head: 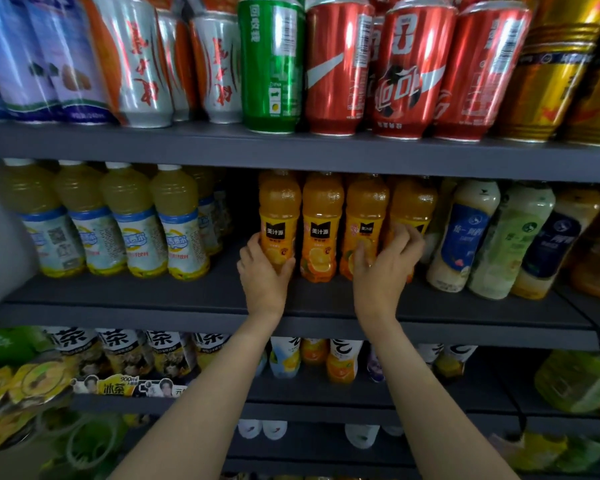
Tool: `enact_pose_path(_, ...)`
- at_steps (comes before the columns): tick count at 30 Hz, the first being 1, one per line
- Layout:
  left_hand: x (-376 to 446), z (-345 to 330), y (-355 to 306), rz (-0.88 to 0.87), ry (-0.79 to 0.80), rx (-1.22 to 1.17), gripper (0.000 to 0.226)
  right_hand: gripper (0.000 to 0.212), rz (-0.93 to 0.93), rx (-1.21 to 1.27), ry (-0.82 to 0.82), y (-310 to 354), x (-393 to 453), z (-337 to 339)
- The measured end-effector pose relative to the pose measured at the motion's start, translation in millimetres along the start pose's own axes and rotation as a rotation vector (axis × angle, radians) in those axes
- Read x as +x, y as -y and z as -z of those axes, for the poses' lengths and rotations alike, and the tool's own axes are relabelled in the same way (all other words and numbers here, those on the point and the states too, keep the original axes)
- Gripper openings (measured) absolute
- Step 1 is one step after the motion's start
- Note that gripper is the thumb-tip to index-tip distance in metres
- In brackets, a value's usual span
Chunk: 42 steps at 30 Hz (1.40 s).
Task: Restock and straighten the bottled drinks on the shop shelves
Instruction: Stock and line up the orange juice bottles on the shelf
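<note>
Four orange juice bottles (321, 226) stand on the middle shelf (153, 299). Left hand (262, 268) grips the leftmost, right hand (383, 265) has fingers (362, 252) curled around the right pair; slide them together, labels forward.

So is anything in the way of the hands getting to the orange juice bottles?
No, nothing visible. The left hand already grips the leftmost orange bottle, and the right hand holds the two bottles at the right end of that row.
</note>
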<state>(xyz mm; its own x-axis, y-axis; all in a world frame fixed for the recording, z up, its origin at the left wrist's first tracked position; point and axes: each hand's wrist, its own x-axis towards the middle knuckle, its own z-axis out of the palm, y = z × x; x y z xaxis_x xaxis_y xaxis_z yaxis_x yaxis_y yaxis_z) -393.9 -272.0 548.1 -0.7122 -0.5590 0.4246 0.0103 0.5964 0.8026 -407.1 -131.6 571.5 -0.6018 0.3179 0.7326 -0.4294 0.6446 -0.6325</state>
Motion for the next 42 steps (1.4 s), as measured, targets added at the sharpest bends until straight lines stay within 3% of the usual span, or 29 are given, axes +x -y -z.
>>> enact_pose_path(6,9.1,9.5,9.4,-0.052,0.115,-0.162,0.081,0.037,0.234,0.111,0.136,39.5,-18.9,-25.0)
enact_pose_path(11,24.9,13.0,9.8,-0.045,0.163,-0.166,0.059,0.035,0.247,0.107,0.21,44.0,-33.1,-38.5)
enact_pose_path(17,21.2,47.4,35.6,-0.121,0.119,-0.188,0.051,0.044,0.175,0.108,0.312,57.6,-51.4,-56.2)
enact_pose_path(23,24.7,101.4,66.8,-0.138,0.054,-0.142,0.054,0.081,-0.081,0.049,0.493,74.7,-48.5,-93.4)
enact_pose_path(29,27.8,139.5,82.3,-0.118,0.065,-0.113,0.055,0.071,-0.481,0.11,0.525,77.4,-15.2,-139.5)
enact_pose_path(32,29.0,151.3,89.8,-0.117,0.04,-0.096,0.057,0.066,-0.424,0.039,0.531,75.2,-14.8,-138.2)
enact_pose_path(38,38.6,160.6,104.1,-0.05,-0.149,-0.052,0.052,0.059,-0.245,0.118,0.62,95.1,-46.2,-121.5)
enact_pose_path(42,40.1,158.8,106.0,-0.024,-0.177,-0.032,0.058,0.061,-0.171,0.153,0.669,113.0,-70.4,-111.6)
